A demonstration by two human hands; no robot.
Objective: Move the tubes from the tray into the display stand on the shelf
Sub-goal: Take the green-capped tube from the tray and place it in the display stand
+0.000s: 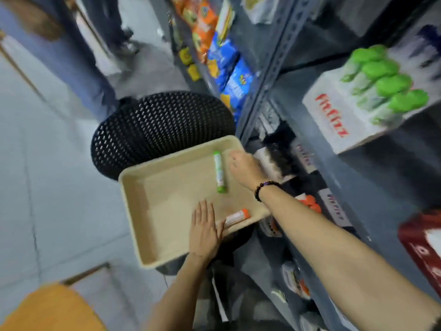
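A beige tray [152,201] rests on a black mesh chair. Inside it lie two tubes: a green-capped tube [219,172] near the far right side and an orange-capped tube [237,217] against the near right wall. My left hand [205,229] lies flat, fingers together, on the tray floor just left of the orange-capped tube. My right hand [243,168] hovers blurred over the tray's right rim beside the green-capped tube, holding nothing that I can see. A white display stand [338,113] with red lettering holds several green-capped tubes on the shelf at the upper right.
The black mesh chair [162,123] backs the tray. A grey metal shelf upright [267,75] runs diagonally beside it, with snack packets [224,58] above. Lower shelves hold more display boxes [334,209] with orange-capped tubes. A red box [422,244] sits at the right. An orange seat [52,309] is bottom left.
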